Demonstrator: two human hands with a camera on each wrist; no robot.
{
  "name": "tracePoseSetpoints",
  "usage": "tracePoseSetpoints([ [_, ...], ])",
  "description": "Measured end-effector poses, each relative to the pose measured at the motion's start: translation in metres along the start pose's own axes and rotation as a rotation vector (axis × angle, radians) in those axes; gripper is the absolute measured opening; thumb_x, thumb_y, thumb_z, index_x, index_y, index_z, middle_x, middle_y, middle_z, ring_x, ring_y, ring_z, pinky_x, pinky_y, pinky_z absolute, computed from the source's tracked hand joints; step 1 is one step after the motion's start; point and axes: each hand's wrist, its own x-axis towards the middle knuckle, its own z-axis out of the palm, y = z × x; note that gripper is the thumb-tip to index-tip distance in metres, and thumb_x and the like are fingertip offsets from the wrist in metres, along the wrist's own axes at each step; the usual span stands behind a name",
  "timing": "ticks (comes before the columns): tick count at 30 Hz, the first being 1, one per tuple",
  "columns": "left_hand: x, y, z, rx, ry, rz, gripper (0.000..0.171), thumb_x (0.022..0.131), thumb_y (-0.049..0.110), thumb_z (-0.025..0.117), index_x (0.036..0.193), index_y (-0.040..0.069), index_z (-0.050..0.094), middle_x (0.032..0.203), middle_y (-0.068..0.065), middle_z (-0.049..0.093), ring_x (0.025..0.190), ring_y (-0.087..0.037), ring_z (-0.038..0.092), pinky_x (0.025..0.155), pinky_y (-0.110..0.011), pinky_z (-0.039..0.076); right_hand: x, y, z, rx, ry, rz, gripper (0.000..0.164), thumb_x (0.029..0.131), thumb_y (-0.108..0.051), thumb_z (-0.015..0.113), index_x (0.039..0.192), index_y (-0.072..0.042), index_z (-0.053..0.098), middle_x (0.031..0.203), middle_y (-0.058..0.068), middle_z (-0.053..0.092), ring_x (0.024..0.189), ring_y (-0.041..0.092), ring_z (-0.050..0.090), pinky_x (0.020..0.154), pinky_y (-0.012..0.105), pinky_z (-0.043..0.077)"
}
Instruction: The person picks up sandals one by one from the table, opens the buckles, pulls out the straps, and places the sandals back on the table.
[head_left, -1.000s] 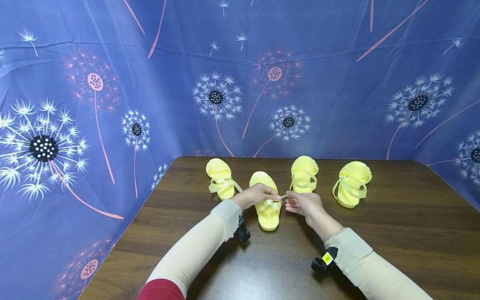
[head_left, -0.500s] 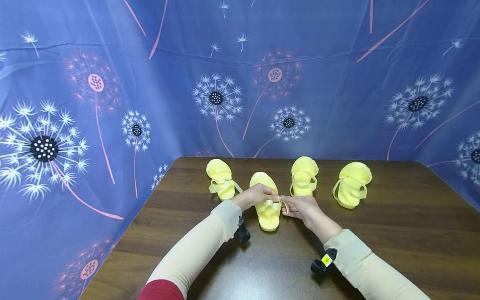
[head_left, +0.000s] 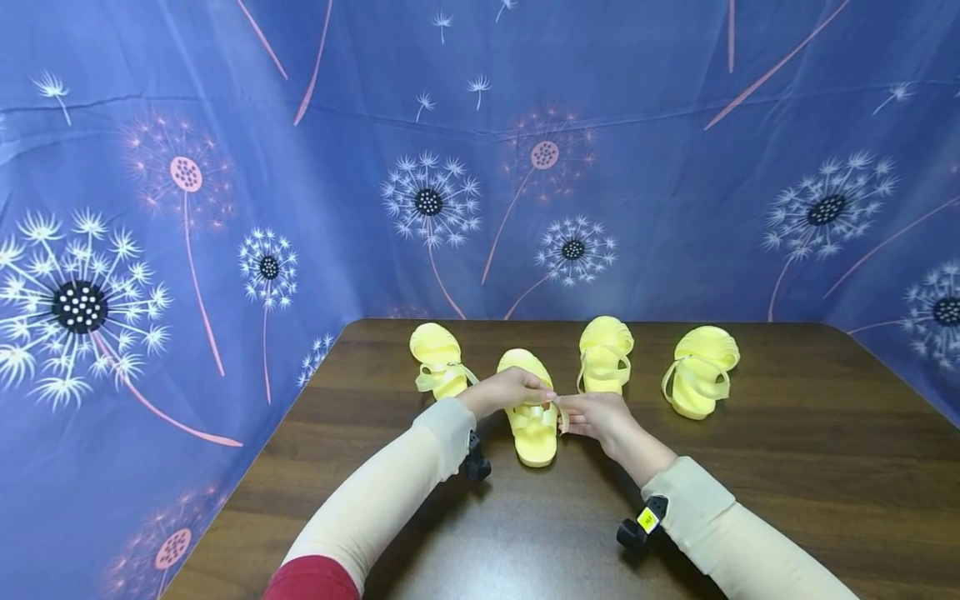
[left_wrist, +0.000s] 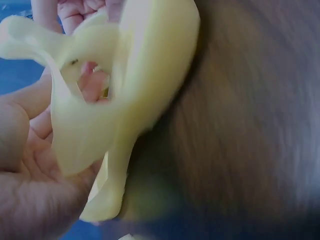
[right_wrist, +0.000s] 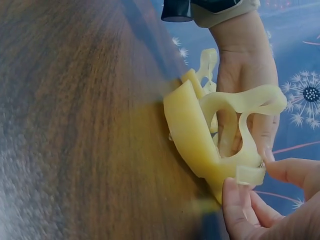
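A yellow sandal (head_left: 536,443) stands on the table between my hands, its toe towards the far side. My left hand (head_left: 508,390) reaches over its left side and pinches the ankle strap by the buckle; in the left wrist view the strap (left_wrist: 82,132) loops in front of the palm. On the sandal's right side, my right hand (head_left: 603,418) pinches the strap's free end (right_wrist: 250,175) between thumb and fingers. The fingertips of both hands nearly meet at the buckle. Part of the sandal's middle is hidden under the left hand.
Another yellow sandal (head_left: 437,346) lies at the far left, partly behind the left hand. Two more, a middle sandal (head_left: 604,337) and a right sandal (head_left: 701,371), stand beyond the right hand. A blue dandelion-print cloth (head_left: 480,167) hangs behind the brown table (head_left: 810,467).
The right hand has come slightly left and closer to the left hand. The strap's end, which pointed up and right between the hands, now curves down beside the right fingers.
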Motion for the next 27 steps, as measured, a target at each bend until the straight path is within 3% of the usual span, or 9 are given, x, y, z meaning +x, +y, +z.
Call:
tracePoseSetpoints([
  [4,-0.001,0.0,-0.004,0.091,-0.018,0.069,0.026,0.097,0.028,0.06,0.104,0.006,0.072,0.097,0.0,0.07,0.087,-0.006,0.058,0.079,-0.021,0.048,-0.001,0.001,0.003,-0.007,0.0,0.004,0.038,0.089,-0.01,0.067,0.115,0.016,0.058,0.076,0.0,0.069,0.071,0.01,0.066,0.07,0.026,0.059],
  [8,0.001,0.001,-0.008,0.141,-0.001,0.089,0.024,0.098,0.026,0.058,0.108,0.009,0.072,0.106,-0.001,0.071,0.098,-0.007,0.061,0.09,-0.024,0.049,-0.001,-0.001,0.006,-0.051,-0.006,-0.009,0.04,0.088,-0.014,0.07,0.114,0.015,0.059,0.077,0.0,0.067,0.071,0.01,0.065,0.071,0.025,0.058],
  [14,0.001,0.003,-0.013,0.217,0.011,0.13,0.017,0.097,0.021,0.06,0.1,0.011,0.073,0.099,0.001,0.072,0.095,-0.006,0.061,0.089,-0.022,0.049,0.002,-0.002,0.01,-0.069,0.014,-0.002,0.035,0.086,-0.015,0.072,0.107,0.012,0.064,0.072,-0.003,0.066,0.067,0.009,0.063,0.069,0.024,0.057],
  [20,-0.001,0.006,-0.016,0.294,-0.022,0.193,0.016,0.097,0.017,0.06,0.1,0.01,0.073,0.099,-0.001,0.072,0.093,-0.004,0.061,0.087,-0.019,0.048,0.002,0.0,0.013,-0.118,0.042,0.007,0.035,0.085,-0.016,0.073,0.104,0.012,0.066,0.075,-0.002,0.063,0.066,0.01,0.06,0.065,0.022,0.056],
  [27,-0.004,0.011,-0.018,0.378,-0.052,0.148,0.021,0.099,0.016,0.056,0.111,0.009,0.071,0.11,-0.003,0.072,0.101,-0.009,0.062,0.087,-0.019,0.048,0.002,-0.003,0.016,-0.161,0.058,-0.005,0.038,0.086,-0.016,0.073,0.109,0.013,0.065,0.073,-0.003,0.064,0.062,0.008,0.061,0.063,0.022,0.056],
])
